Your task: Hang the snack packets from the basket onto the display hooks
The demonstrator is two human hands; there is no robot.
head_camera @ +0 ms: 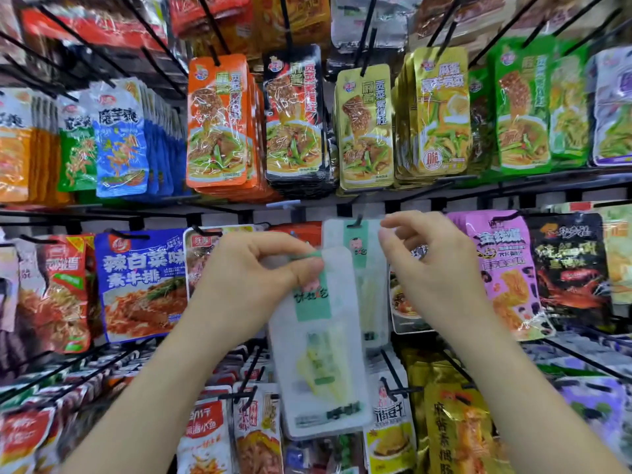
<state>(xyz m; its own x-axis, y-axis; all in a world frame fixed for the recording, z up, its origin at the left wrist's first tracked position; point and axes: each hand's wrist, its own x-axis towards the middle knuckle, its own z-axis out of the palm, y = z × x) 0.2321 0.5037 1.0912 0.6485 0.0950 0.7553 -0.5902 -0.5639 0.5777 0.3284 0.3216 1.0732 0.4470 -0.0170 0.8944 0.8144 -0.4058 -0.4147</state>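
1. The left hand (260,268) pinches the top edge of a white packet (321,354), thumb and fingertips closed together on its upper left corner.
2. That white packet hangs down from the pinch in front of the middle row of the rack. Its long axis runs up and down, nearly upright, with the top end at the fingers and the bottom end over the lower row. Its printed face is toward the camera and a green label runs down its upper half.
3. Through the clear lower part of the packet, pale yellow-green strips show inside.
4. The right hand (431,265) is raised just to the right, fingers loosely curled, its fingertips at the right edge of a second white packet (355,241). Whether they grip that edge or only come near it cannot be told.
5. The second white packet hangs upright on a black hook (357,220), which passes through the hole at its top. The held packet overlaps its lower left part.
6. In the same row, a blue packet (143,282) hangs to the left, and a purple packet (502,268) and a black packet (571,265) to the right.
7. The row above holds stacks of orange packets (219,121), yellow packets (366,128) and green packets (523,107), each stack on its own hook.
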